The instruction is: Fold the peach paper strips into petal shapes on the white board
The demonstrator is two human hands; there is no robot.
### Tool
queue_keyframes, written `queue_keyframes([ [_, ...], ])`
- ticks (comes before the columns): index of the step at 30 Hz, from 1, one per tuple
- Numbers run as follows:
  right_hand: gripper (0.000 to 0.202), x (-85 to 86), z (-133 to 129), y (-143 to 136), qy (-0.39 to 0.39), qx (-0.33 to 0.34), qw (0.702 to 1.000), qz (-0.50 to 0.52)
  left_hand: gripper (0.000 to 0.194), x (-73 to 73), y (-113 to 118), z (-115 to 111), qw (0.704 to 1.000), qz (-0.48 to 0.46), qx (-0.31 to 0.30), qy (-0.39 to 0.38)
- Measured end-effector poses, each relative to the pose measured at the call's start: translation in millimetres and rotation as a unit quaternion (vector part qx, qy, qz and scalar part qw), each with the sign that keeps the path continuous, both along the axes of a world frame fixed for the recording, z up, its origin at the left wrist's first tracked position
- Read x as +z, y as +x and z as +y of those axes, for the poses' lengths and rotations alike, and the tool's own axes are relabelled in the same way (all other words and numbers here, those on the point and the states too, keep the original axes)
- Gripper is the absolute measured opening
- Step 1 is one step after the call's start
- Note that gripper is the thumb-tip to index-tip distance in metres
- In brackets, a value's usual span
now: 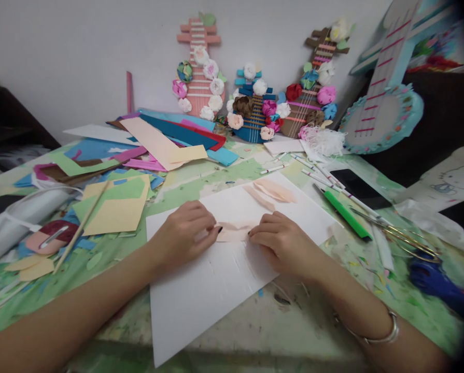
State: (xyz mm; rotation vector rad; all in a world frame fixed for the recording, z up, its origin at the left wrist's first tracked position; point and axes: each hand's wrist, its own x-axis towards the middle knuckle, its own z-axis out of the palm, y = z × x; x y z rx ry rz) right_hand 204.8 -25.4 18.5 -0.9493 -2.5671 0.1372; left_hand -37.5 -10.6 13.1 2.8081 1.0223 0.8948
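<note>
Between my two hands lies a strip of pale peach paper (pixel 234 234), slightly rippled along its upper edge. My left hand (pixel 188 230) pinches its left end between thumb and fingers. At the other end, my right hand (pixel 280 241) grips the strip with curled fingers, and a bracelet circles that wrist. Both hands are over a large white sheet (pixel 188 305), set at an angle on the table. Just beyond them on the sheet rest more peach paper pieces (pixel 276 190), cut long and curved.
Coloured paper sheets (pixel 154 135) pile up at the back left. Flower-trimmed paper instruments (pixel 204 77) lean on the wall. To the right are a green cutter (pixel 344 213), scissors (pixel 405 238), a phone (pixel 360 187) and a blue tool (pixel 436 277). A wooden stick (pixel 80 228) lies left.
</note>
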Motion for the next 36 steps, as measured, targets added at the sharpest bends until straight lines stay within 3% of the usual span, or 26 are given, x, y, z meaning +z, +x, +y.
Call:
queue_keyframes([
  [1,0.024,-1.2,2,0,0.004,-0.009,1.0,0.027,0.009,-2.2,2,2,0.999,-0.018,0.041,-0.02],
  [3,0.023,-4.3,7,0,0.01,-0.039,0.997,0.067,0.031,-5.8,9,6,0.992,-0.008,0.097,-0.079],
  [5,0.028,-8.1,12,-1,-0.003,-0.075,0.995,0.068,0.045,-7.2,15,9,0.982,0.015,0.115,-0.149],
  [7,0.035,-11.6,16,-3,-0.055,-0.091,0.993,0.06,0.042,-6.2,19,12,0.97,0.025,0.116,-0.212],
  [11,0.023,-14.1,18,-7,-0.158,-0.102,0.978,0.091,0.036,-2.8,20,15,0.951,-0.007,0.067,-0.301],
  [16,0.041,-10.6,16,-8,-0.235,-0.062,0.954,0.176,0.037,-4.4,16,17,0.911,-0.145,-0.036,-0.384],
  [19,0.043,-9.9,18,-5,-0.302,-0.018,0.917,0.26,0.039,-3.7,15,16,0.886,-0.208,-0.058,-0.411],
  [22,0.036,-10.4,21,-3,-0.343,-0.015,0.886,0.311,0.042,-0.1,16,11,0.868,-0.222,-0.073,-0.437],
  [26,0.032,-10.4,20,-3,-0.357,-0.02,0.876,0.323,0.028,5.6,15,5,0.893,-0.206,-0.075,-0.392],
  [32,0.031,-13.3,14,-7,-0.481,0.003,0.782,0.396,0.015,8.9,13,5,0.908,-0.205,-0.089,-0.354],
  [36,0.038,-16.0,14,-9,-0.47,-0.011,0.779,0.414,0.016,4.2,15,5,0.892,-0.236,-0.039,-0.384],
])
